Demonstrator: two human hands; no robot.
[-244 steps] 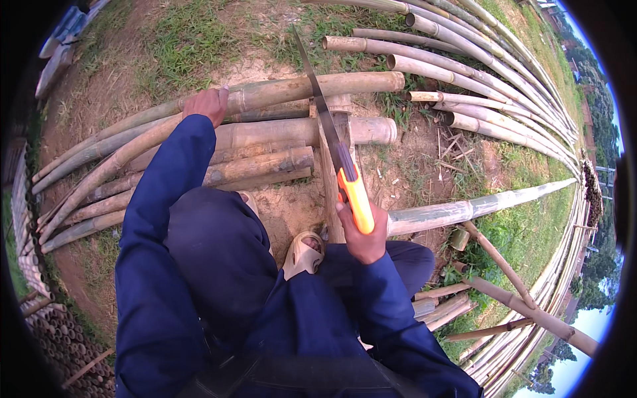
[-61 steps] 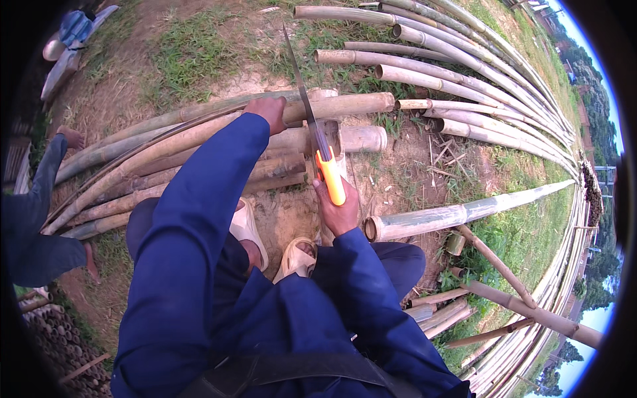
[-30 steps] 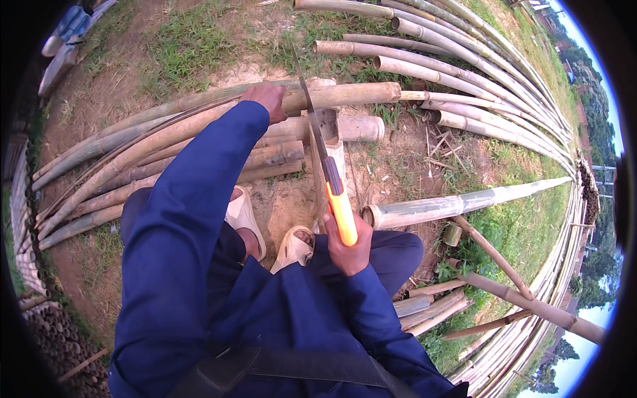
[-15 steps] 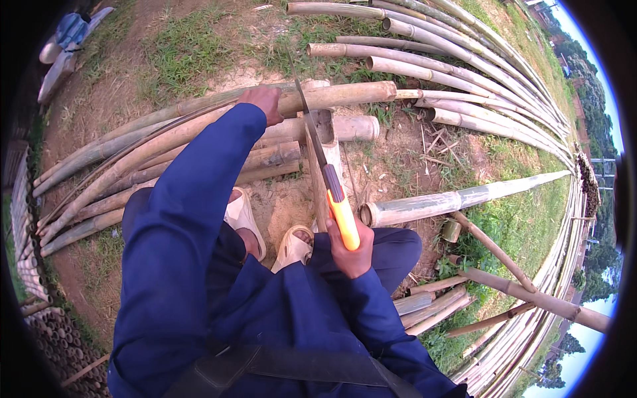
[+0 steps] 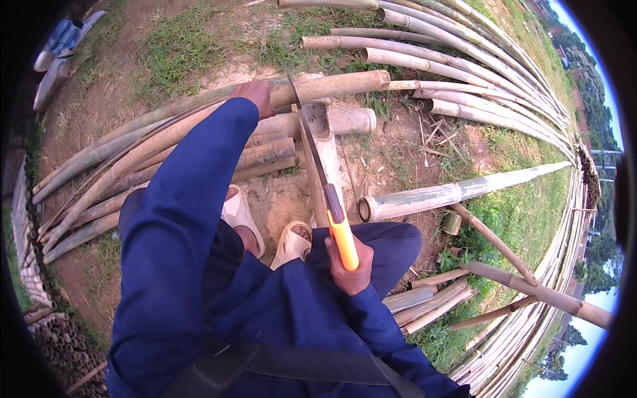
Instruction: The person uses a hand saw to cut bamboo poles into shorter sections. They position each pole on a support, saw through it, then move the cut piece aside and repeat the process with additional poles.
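Observation:
My right hand grips the orange handle of a hand saw. Its thin blade runs up and away to the top bamboo pole, meeting it just right of my left hand. My left hand presses down on that pole, arm stretched out in a blue sleeve. The pole lies across a wooden block that stands on end in front of my feet. More cut bamboo poles lie stacked under it.
Long bamboo poles fan out on grass at the upper right. A green bamboo length lies to my right, short offcuts near my knee. Stacked bamboo ends sit lower left. My feet in pale sandals rest on bare dirt.
The saw has been moving back and forth across the top pole; now the handle is drawn back toward me. Someone seen at the left two seconds ago is out of view.

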